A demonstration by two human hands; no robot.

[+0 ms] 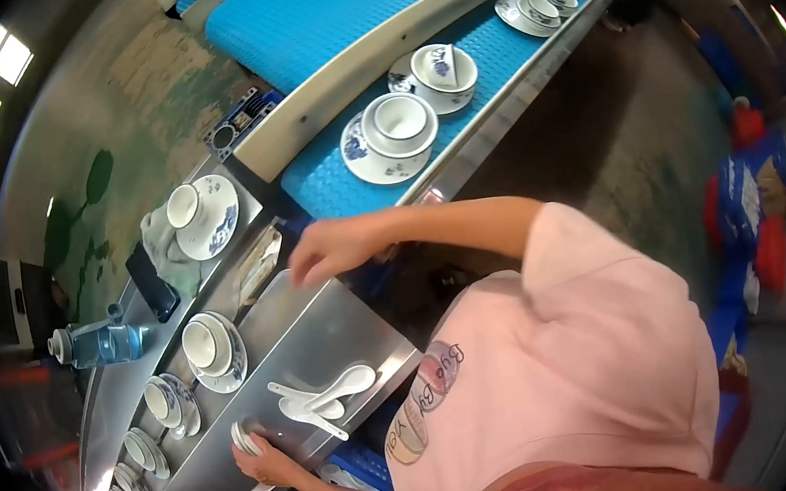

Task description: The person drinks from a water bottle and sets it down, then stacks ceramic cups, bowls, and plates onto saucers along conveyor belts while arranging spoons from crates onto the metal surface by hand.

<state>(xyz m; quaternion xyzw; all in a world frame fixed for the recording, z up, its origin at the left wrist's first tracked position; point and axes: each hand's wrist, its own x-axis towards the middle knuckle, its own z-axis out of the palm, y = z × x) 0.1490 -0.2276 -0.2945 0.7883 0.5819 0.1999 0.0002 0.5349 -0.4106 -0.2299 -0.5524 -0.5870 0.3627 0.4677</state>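
Note:
My left hand is closed around a small stack of white spoons at the near edge of the steel surface. Beside it, several loose white spoons lie crossed over each other. My right hand hangs above the end of the steel ledge, fingers loosely bent, with nothing visible in it. Between the steel ledges, a bowl-and-plate set stands nearest my hands, with another bowl and plate farther down the row. On a corner ledge sits a blue-patterned plate with a bowl.
Stacked dishes ride on a blue conveyor belt bordered by a pale rail. A water bottle, dark phone and grey cloth lie on the far ledge. Below is a blue crate of spoons.

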